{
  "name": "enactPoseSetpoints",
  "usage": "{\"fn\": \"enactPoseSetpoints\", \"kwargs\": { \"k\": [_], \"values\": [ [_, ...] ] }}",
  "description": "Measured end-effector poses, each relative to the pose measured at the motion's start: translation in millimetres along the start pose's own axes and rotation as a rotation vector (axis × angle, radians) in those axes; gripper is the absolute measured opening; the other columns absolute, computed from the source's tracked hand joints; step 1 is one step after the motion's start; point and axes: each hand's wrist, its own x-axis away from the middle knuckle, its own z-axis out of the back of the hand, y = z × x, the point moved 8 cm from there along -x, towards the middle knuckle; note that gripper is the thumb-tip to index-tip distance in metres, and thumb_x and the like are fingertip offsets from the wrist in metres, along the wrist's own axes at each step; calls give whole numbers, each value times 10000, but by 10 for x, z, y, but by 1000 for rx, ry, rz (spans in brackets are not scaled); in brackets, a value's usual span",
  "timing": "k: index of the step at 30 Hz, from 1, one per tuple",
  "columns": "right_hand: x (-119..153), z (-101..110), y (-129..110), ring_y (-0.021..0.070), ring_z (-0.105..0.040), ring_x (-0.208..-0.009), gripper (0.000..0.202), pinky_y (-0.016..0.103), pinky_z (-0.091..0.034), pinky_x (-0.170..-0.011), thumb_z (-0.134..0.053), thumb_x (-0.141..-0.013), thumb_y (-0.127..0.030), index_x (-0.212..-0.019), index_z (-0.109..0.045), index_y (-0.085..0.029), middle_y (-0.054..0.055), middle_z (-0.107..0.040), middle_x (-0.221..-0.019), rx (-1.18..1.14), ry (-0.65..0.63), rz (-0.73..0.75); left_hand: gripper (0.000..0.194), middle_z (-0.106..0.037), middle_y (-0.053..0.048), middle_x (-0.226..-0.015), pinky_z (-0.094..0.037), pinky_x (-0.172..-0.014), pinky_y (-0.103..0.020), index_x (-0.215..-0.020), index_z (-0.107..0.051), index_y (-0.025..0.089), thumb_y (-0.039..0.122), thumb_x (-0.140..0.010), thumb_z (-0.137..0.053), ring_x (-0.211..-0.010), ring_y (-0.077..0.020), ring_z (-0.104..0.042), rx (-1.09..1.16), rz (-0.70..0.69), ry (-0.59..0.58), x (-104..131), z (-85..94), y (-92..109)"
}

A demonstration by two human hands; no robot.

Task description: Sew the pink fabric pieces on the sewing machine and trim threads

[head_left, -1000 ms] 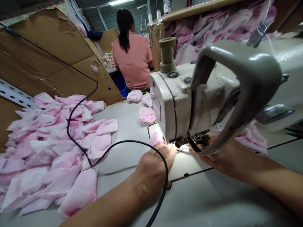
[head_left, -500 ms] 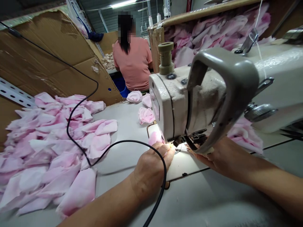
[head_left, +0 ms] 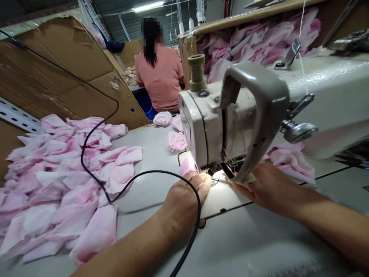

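My left hand [head_left: 184,198] is closed in a pinch on a small pink fabric piece [head_left: 188,166], beside the lit needle area of a sewing machine [head_left: 193,127]. A tiny yellow bit shows at its fingertips. On the other side of the needle, my right hand [head_left: 266,184] reaches in with fingers curled, partly hidden behind the machine's grey curved guard [head_left: 279,92]. Thin pale lines [head_left: 219,179] run between the two hands; whether they are threads or a slim metal tool, I cannot tell. What the right fingers hold is hidden.
A big heap of pink fabric pieces [head_left: 63,184] lies on the left. Gathered pink fabric flowers [head_left: 176,141] sit behind the needle, and another fabric piece [head_left: 292,161] lies right. A black cable [head_left: 161,172] loops across my left wrist. A person [head_left: 158,77] sits beyond cardboard [head_left: 57,65].
The view has shifted slightly, so the machine appears a little further left. Both hands stay at the needle area, the left still pinching the pink fabric.
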Motion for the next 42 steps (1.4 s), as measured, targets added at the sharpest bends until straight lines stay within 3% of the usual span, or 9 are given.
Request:
{"fn": "enactPoseSetpoints", "kwargs": {
  "k": [5,13,21,24,30,35,38,42],
  "values": [
    [-15,-59,-6,247,-656,-777,211,331,-417,-668,-486,-887,-112,-848,-693,-123,116,-719,-864,-7,-135,-40,698,-633,-113,-1124,-527,-854,-405,-1213,-550,147,210,-573,-823,-1002,-298,-581,-14,-6,-12,-9,-20,0],
    [2,-53,9,191,-603,-641,249,306,-324,-581,-459,-880,-97,-747,-665,-135,81,-694,-736,33,-75,18,535,-613,-110,-1136,-516,-875,-400,-1223,-531,153,107,-715,-694,-1019,-275,-559,-61,-37,13,-1,-31,-1],
    [-11,-5,-22,113,-485,-507,242,257,-258,-491,-507,-809,-43,-606,-558,-164,4,-602,-599,38,-3,56,425,-632,-91,-1103,-502,-816,-376,-1169,-563,177,138,-761,-675,-950,-260,-572,-10,-13,-5,-39,-38,-26],
    [-11,-5,3,117,-489,-513,243,260,-256,-492,-504,-815,-45,-610,-549,-167,6,-595,-601,57,-22,23,326,-655,-73,-1070,-461,-835,-351,-1149,-577,179,102,-833,-592,-942,-233,-586,-2,-13,39,-49,32,-11],
    [10,-13,23,136,-536,-546,252,272,-306,-526,-479,-899,-144,-683,-607,-168,32,-639,-673,26,-4,47,144,-652,-14,-779,-344,-788,-376,-952,-601,193,106,-914,-492,-776,-198,-590,-145,92,150,-77,316,-33],
    [-3,11,-37,145,-537,-529,302,287,-260,-519,-515,-895,-140,-603,-586,-172,26,-621,-631,113,26,73,145,-655,-31,-756,-304,-768,-383,-779,-592,193,143,-897,-523,-785,-211,-572,-270,86,196,-95,469,-61],
    [-23,-14,-79,145,-528,-532,258,291,-217,-511,-541,-895,-144,-650,-616,-175,12,-604,-607,144,23,73,145,-651,-32,-746,-291,-776,-394,-783,-609,193,169,-899,-526,-800,-221,-568,-313,87,221,-95,514,-101],
    [-59,-140,-186,162,-561,-628,208,303,-177,-513,-524,-899,-116,-755,-664,-168,33,-658,-717,178,-33,127,113,-654,-50,-789,-290,-791,-408,-780,-628,188,238,-874,-590,-849,-248,-558,-323,108,209,-89,504,-162]
  ]
}}
